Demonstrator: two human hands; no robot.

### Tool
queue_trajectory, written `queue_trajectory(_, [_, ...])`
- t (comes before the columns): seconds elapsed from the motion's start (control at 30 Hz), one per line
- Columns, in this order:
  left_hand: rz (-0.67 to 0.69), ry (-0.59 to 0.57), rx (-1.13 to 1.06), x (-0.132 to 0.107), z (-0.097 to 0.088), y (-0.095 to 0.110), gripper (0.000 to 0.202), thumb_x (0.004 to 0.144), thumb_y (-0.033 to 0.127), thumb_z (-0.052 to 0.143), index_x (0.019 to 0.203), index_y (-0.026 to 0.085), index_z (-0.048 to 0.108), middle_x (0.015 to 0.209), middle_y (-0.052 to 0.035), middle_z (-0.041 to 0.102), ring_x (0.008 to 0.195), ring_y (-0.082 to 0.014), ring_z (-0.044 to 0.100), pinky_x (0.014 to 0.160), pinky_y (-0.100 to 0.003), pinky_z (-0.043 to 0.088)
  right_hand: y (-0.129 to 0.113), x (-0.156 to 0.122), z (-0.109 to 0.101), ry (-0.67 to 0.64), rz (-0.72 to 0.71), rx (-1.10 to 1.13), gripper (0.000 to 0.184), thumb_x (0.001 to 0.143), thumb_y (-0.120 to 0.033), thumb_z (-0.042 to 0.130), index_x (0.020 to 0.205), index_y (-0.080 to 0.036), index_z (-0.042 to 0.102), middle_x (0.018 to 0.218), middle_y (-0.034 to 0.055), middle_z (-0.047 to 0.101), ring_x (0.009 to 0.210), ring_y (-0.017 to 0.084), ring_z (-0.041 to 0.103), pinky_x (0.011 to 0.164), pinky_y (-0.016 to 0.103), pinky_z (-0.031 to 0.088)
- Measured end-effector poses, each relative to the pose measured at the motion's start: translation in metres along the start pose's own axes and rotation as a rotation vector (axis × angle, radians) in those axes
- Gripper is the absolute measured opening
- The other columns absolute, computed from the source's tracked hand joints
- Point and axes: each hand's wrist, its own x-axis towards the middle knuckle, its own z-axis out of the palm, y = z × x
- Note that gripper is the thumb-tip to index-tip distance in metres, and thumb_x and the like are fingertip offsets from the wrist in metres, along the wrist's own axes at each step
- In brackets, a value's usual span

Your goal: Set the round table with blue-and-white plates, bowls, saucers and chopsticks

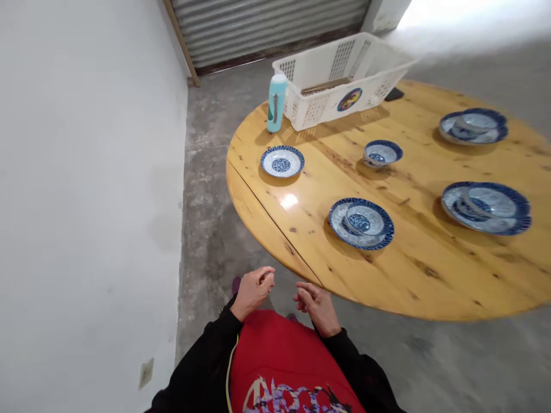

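My left hand is curled into a loose fist in front of my red shirt, with nothing visible in it. My right hand hangs beside it, fingers bent inward and holding nothing that I can see. Both hands are below the near edge of the round wooden table, not touching it. Nearest to them on the table is a blue-and-white plate with a small bowl on it. A small blue-and-white saucer lies further left.
A white plastic basket stands at the table's far side with a teal bottle beside it. A lone small bowl and two more plate-and-bowl sets lie to the right. A white wall runs along the left, with concrete floor below.
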Motion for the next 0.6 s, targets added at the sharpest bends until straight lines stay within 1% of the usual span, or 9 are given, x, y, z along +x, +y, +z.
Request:
queue_trajectory(0.1, [-0.016, 0.043, -0.002, 0.014, -0.056, -0.016, 0.037, 0.090, 0.035, 0.045, 0.110, 0.017, 0.071, 0.079, -0.0015, 0.072, 0.064, -0.0138, 0.066, 0.066, -0.024, 0.050, -0.013, 0.015, 0.060, -0.062, -0.010, -0.028, 0.057, 0.064, -0.064, 0.069, 0.093, -0.015, 0.066, 0.060, 0.0022, 0.066, 0.044, 0.014, 0.055, 0.045, 0.026, 0.039])
queue_trajectory(0.17, [-0.022, 0.043, 0.010, 0.024, -0.088, -0.025, 0.038, 0.090, 0.036, 0.045, 0.111, 0.018, 0.071, 0.079, -0.0012, 0.073, 0.065, -0.0141, 0.067, 0.067, -0.024, 0.050, -0.021, 0.023, 0.093, -0.103, -0.030, -0.058, 0.054, 0.067, -0.062, 0.066, 0.094, -0.015, 0.067, 0.060, 0.0013, 0.066, 0.045, 0.015, 0.056, 0.046, 0.027, 0.040])
queue_trajectory(0.23, [-0.022, 0.040, 0.029, 0.035, -0.112, -0.033, 0.038, 0.090, 0.036, 0.045, 0.111, 0.019, 0.071, 0.078, -0.0011, 0.073, 0.066, -0.0146, 0.067, 0.068, -0.025, 0.051, -0.026, 0.028, 0.118, -0.123, -0.057, -0.082, 0.050, 0.070, -0.060, 0.064, 0.093, -0.017, 0.067, 0.061, 0.0002, 0.066, 0.046, 0.015, 0.056, 0.049, 0.027, 0.042])
queue_trajectory(0.3, [-0.021, 0.016, 0.037, 0.046, -0.126, -0.038, 0.038, 0.090, 0.037, 0.045, 0.111, 0.019, 0.071, 0.079, -0.0014, 0.073, 0.066, -0.0148, 0.067, 0.069, -0.025, 0.051, -0.030, 0.032, 0.135, -0.106, -0.077, -0.098, 0.048, 0.072, -0.060, 0.063, 0.094, -0.018, 0.068, 0.061, -0.0001, 0.066, 0.047, 0.015, 0.057, 0.050, 0.028, 0.044])
queue_trajectory(0.37, [-0.017, -0.038, 0.030, 0.057, -0.133, -0.040, 0.038, 0.090, 0.037, 0.045, 0.112, 0.018, 0.071, 0.080, -0.0020, 0.074, 0.066, -0.0148, 0.067, 0.067, -0.025, 0.051, -0.033, 0.036, 0.143, -0.053, -0.079, -0.094, 0.048, 0.072, -0.060, 0.064, 0.094, -0.017, 0.068, 0.061, 0.0005, 0.066, 0.047, 0.015, 0.058, 0.049, 0.028, 0.044])
queue_trajectory(0.47, [0.024, -0.138, 0.038, 0.077, -0.137, -0.035, 0.038, 0.090, 0.037, 0.045, 0.112, 0.018, 0.071, 0.080, -0.0022, 0.074, 0.065, -0.0147, 0.067, 0.066, -0.025, 0.051, -0.043, 0.046, 0.144, 0.052, -0.064, -0.023, 0.051, 0.069, -0.061, 0.068, 0.094, -0.016, 0.068, 0.061, 0.0013, 0.067, 0.047, 0.015, 0.057, 0.048, 0.027, 0.043])
queue_trajectory(0.53, [0.061, -0.185, 0.047, 0.096, -0.139, -0.027, 0.038, 0.091, 0.037, 0.045, 0.111, 0.018, 0.071, 0.080, -0.0022, 0.074, 0.065, -0.0146, 0.067, 0.066, -0.025, 0.051, -0.058, 0.060, 0.138, 0.127, -0.069, 0.041, 0.051, 0.068, -0.059, 0.069, 0.094, -0.015, 0.068, 0.062, 0.0014, 0.067, 0.046, 0.014, 0.057, 0.047, 0.026, 0.043])
queue_trajectory(0.6, [0.094, -0.210, 0.059, 0.122, -0.143, -0.015, 0.039, 0.091, 0.039, 0.045, 0.111, 0.018, 0.071, 0.080, -0.0025, 0.074, 0.065, -0.0147, 0.068, 0.067, -0.025, 0.052, -0.079, 0.081, 0.125, 0.207, -0.096, 0.101, 0.050, 0.066, -0.056, 0.071, 0.093, -0.015, 0.069, 0.062, 0.0017, 0.067, 0.046, 0.014, 0.057, 0.046, 0.026, 0.043])
